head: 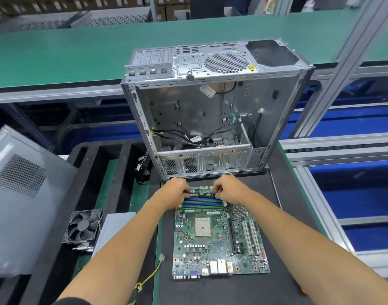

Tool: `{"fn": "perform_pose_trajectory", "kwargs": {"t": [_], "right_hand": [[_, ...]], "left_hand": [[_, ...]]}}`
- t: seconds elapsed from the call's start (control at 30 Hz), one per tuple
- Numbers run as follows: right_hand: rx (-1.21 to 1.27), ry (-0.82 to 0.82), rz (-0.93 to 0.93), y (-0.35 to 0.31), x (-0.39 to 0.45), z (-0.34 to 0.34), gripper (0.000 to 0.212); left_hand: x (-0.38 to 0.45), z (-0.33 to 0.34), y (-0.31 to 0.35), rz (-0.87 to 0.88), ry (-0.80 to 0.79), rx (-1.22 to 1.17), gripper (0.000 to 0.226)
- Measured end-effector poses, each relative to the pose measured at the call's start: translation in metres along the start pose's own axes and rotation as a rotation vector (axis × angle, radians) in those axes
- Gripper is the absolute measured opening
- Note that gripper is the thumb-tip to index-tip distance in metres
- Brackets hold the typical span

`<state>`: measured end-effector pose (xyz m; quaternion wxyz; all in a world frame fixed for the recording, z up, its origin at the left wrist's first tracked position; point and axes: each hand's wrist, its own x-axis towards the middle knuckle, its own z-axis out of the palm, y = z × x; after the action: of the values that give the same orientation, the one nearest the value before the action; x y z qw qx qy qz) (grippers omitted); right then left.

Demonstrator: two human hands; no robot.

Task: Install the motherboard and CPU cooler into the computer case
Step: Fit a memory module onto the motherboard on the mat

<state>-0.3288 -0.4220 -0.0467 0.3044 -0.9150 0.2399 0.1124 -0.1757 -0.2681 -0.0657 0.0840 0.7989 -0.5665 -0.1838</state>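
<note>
Both hands — left hand (177, 192), right hand (228, 190) — pinched the motherboard (219, 236) far edge, beside the case (213, 119); uneven lifting could flex it — or snag cables (188, 137).

bare sheet-metal case (213, 69), matt mat (232, 289)

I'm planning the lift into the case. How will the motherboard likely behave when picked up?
Probably stiff and light: the motherboard is a thin flat board. Likely fragile, with exposed socket and small parts, so edges are safest. Both hands are at its far edge.
</note>
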Motion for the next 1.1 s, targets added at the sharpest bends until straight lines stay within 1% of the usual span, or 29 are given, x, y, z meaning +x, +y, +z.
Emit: {"fn": "perform_pose_trajectory", "kwargs": {"t": [0.13,0.27,0.63,0.8,0.93,1.1], "right_hand": [[-0.13,-0.013,-0.034,-0.002,0.003,0.002,0.017],[-0.185,-0.033,-0.042,-0.002,0.005,0.004,0.016],[-0.237,-0.016,-0.056,0.005,0.006,0.011,0.011],[-0.327,-0.012,-0.106,0.003,0.003,0.014,0.012],[-0.348,-0.009,-0.114,0.0,0.002,0.013,0.013],[-0.338,-0.015,-0.099,-0.004,0.0,0.01,0.013]], "left_hand": [[-0.002,0.003,-0.004,0.003,0.026,-0.013,0.015],[-0.003,0.003,-0.007,-0.007,0.027,-0.035,0.012],[-0.001,0.0,-0.007,-0.061,0.0,-0.128,0.015],[0.001,-0.001,-0.005,-0.077,-0.036,-0.11,0.011],[0.002,-0.002,-0.003,-0.094,-0.053,-0.092,0.011],[0.0,-0.002,-0.003,-0.062,-0.018,-0.088,0.009]]}}
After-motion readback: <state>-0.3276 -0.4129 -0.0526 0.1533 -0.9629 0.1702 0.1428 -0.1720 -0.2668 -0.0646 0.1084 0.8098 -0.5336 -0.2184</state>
